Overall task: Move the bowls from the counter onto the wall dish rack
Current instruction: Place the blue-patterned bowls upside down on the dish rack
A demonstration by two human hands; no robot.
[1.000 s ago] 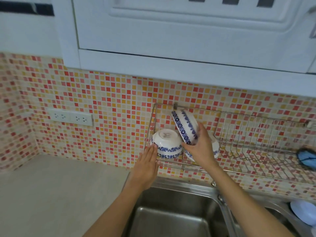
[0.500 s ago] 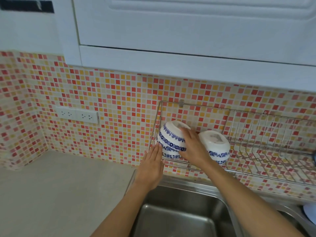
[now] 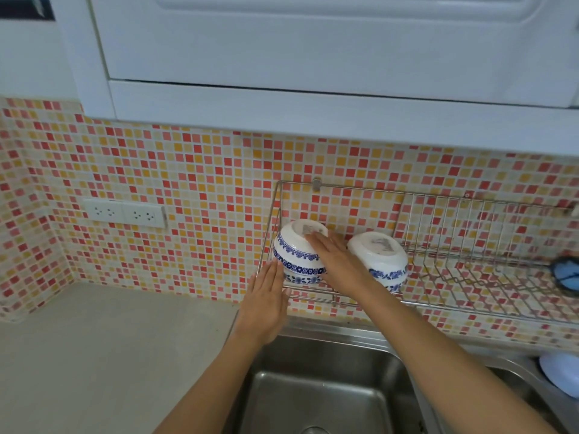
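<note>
Two white bowls with blue flower bands lie upside down in the left end of the wire wall dish rack [image 3: 438, 214]. The left one is a stack of bowls [image 3: 296, 256], the top bowl over a lower one. My right hand [image 3: 336, 261] lies flat on the top bowl's right side, fingers on its base. My left hand [image 3: 266, 303] rests flat against the rack's front left corner, fingertips touching the stack's lower left. The second bowl [image 3: 380, 260] stands just right of my right hand.
A steel sink [image 3: 319, 389] lies below the rack. The beige counter [image 3: 109, 355] stretches to the left. A double wall socket [image 3: 125, 213] sits on the mosaic tiles. A blue object [image 3: 567, 277] lies at the rack's right end, a white dish [image 3: 560, 374] by the sink.
My right hand has turned the held bowl upside down and lowered it onto the left bowl in the rack; the hand now lies flat on top. My left hand stayed at the rack's corner.
</note>
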